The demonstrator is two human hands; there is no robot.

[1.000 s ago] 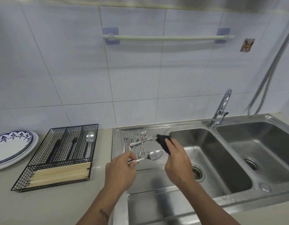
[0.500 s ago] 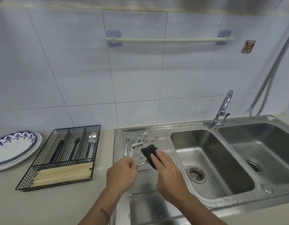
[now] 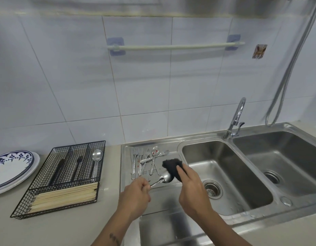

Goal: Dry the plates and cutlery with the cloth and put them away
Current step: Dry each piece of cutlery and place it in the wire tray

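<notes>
A beige tabletop (image 3: 56, 228) under a white tiled wall (image 3: 73, 86) carries a steel sink (image 3: 224, 174). Over its drainboard (image 3: 125, 174), the left hand (image 3: 134, 196) pinches a spoon (image 3: 165, 178); the right hand (image 3: 192, 190) holds a black cloth (image 3: 172, 166) touching the bowl. More cutlery (image 3: 144, 162) lies behind. The wire tray (image 3: 65, 174) and plates (image 3: 11, 167) stand left.

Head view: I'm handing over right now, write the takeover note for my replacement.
Left hand grips a spoon by its handle; right hand presses the black cloth on its bowl.
Done: one spoon in the wire organizer, plates stacked on the counter.
Left: finish this spoon, then the forks and spoons on the drainboard.
</notes>
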